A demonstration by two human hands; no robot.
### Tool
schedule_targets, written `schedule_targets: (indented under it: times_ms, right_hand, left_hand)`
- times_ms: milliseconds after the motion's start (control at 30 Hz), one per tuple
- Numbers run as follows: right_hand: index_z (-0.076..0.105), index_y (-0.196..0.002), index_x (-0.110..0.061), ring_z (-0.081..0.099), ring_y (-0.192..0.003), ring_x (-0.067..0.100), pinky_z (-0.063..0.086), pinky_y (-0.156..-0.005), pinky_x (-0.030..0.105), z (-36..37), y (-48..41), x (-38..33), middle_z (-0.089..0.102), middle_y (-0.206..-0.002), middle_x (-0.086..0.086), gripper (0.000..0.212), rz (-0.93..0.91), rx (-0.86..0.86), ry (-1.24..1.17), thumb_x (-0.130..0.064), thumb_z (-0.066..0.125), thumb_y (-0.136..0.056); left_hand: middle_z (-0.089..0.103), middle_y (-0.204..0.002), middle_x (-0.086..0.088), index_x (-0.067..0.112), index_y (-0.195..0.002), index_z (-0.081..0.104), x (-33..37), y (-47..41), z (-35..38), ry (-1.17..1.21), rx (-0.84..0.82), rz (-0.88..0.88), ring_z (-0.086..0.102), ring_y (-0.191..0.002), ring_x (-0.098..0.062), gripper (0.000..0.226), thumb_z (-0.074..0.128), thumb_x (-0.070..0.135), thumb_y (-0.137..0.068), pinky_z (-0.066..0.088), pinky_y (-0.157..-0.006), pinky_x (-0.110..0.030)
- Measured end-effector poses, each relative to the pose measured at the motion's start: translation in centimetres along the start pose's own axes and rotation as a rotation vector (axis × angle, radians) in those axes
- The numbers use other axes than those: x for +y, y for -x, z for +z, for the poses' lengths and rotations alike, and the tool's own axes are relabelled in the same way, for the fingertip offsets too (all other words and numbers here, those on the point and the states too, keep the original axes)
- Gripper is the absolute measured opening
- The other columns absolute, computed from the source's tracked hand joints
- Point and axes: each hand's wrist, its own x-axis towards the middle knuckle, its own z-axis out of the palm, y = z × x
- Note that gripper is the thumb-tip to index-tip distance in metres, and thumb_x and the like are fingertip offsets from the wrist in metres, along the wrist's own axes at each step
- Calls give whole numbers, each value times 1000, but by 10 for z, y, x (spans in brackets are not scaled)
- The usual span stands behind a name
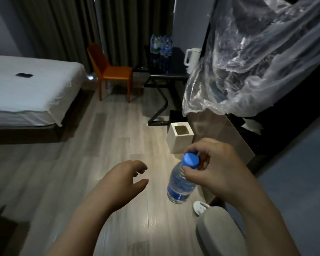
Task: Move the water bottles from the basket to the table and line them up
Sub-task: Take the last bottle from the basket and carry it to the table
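**A:** What's around you?

**B:** A white bed (31, 93) fills my left side. A clear plastic sheet (257, 61) hangs at the upper right. Far ahead, by the curtains, is a dark table (166, 74) with an orange chair (111, 71) just beside it.

**A:** Anything on the table?

**B:** A cluster of bottles (161, 45) stands at its back, and a white kettle (192, 58) is near them on the right. Closer to me, a white square bin (180, 139) sits on the wooden floor (100, 145).

**A:** And your hands?

**B:** My right hand (216, 167) pinches a water bottle (180, 183) by its blue cap (190, 160), with thumb and fingers curled round it. The bottle hangs tilted over the floor, well apart from the table. My left hand (124, 180) is beside it, holding nothing, fingers loosely bent.
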Motion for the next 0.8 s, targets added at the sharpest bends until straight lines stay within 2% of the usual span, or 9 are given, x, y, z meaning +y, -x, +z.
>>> schedule_targets:
  times_ms: [433,600,800]
  right_hand:
    - [66,-91,-32,56,-77,2,46,-63,16,55,-184,8,58,-86,-17,25,-38,-111,20,-33,69,-67]
    - [67,-85,-32,56,-74,5,48,-61,20,85,-262,-3,60,-85,-13,20,13,-93,-14,-30,68,-65]
    - [67,-83,-31,54,-66,-1,41,-56,13,116,-352,-8,58,-83,-16,20,37,-101,-21,-29,67,-63]
  left_hand:
    - [60,-115,17,30,-120,56,-82,-143,-65,9,48,-86,56,-104,0,32,58,36,-88,50,-90,-27]
    - [58,-118,17,31,-123,54,-126,-207,-110,-15,19,-62,55,-105,1,34,56,37,-89,48,-89,-20]
    - [58,-119,15,29,-123,54,-169,-277,-148,-17,22,-59,56,-105,-1,34,56,36,-90,47,-88,-18]
